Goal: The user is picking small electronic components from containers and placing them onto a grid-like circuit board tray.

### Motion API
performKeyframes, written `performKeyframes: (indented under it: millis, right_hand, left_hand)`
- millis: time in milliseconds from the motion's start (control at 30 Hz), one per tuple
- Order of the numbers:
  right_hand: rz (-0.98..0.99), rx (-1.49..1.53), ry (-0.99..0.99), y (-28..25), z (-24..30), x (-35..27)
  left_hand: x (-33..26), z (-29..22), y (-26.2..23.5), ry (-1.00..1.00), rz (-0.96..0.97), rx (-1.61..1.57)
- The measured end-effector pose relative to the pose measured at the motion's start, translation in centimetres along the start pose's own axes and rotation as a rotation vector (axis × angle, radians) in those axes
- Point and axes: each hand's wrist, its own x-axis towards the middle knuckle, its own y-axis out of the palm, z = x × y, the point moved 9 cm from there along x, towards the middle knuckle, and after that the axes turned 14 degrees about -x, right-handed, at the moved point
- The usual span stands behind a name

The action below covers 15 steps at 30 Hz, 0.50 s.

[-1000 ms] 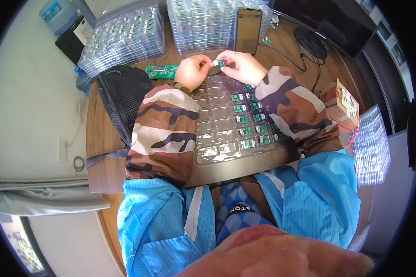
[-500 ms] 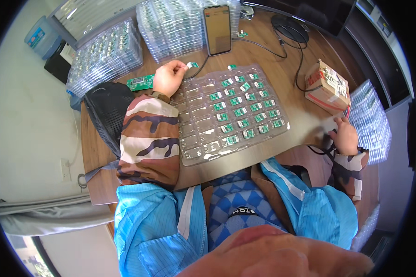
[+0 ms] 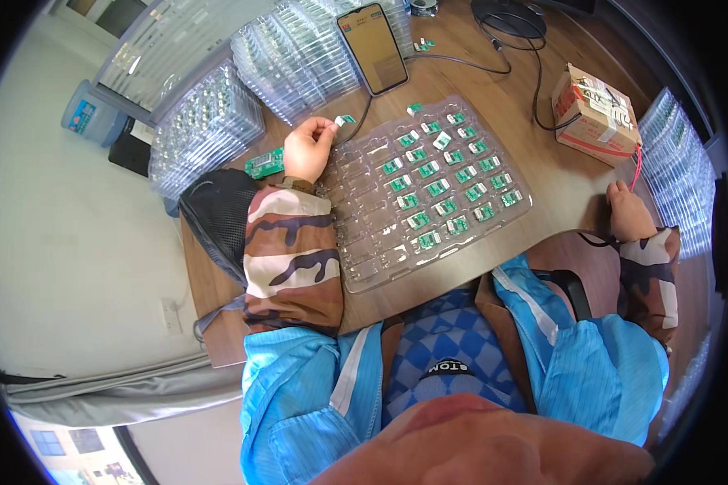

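My left hand (image 3: 310, 149) pinches a small green circuit board (image 3: 344, 120) with a white connector between thumb and fingertips, just past the far left corner of a clear plastic tray (image 3: 372, 279). Many of the tray's right-hand pockets hold similar boards, such as the circuit board (image 3: 438, 187); its left columns show bare pockets. Beside my left wrist lies a larger green circuit board (image 3: 264, 164) with a display. My right hand (image 3: 631, 212) rests at the table's right edge, below a cardboard box (image 3: 594, 117), its fingers curled together; what they hold, if anything, is hidden.
Stacks of filled clear trays (image 3: 206, 129) stand at the back left, with an upright phone (image 3: 373, 48) before them. More trays (image 3: 679, 174) are piled at the right. A black cable (image 3: 539, 89) runs to the box. A black mesh bag (image 3: 218, 214) lies by my left sleeve.
The whole view has shifted and tilted, so the table sits further right. My left hand still pinches the small board near the same tray corner. My right hand stays at the table's right edge.
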Motion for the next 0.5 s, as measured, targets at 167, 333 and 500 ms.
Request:
performKeyframes:
  millis: [167,333,500]
  right_hand:
    - [0.027,0.05,-0.006,-0.1,0.1,-0.2]
    - [0.007,0.062,-0.018,0.2,0.1,-0.1]
    - [-0.073,0.12,-0.023,1.3,-0.8,0.3]
  left_hand:
    - [-0.1,0.4,-0.2,-0.013,0.0,0.006]
    - [-0.2,0.3,-0.3,-0.033,0.006,0.028]
    - [0.1,0.3,-0.1,-0.02,0.008,-0.033]
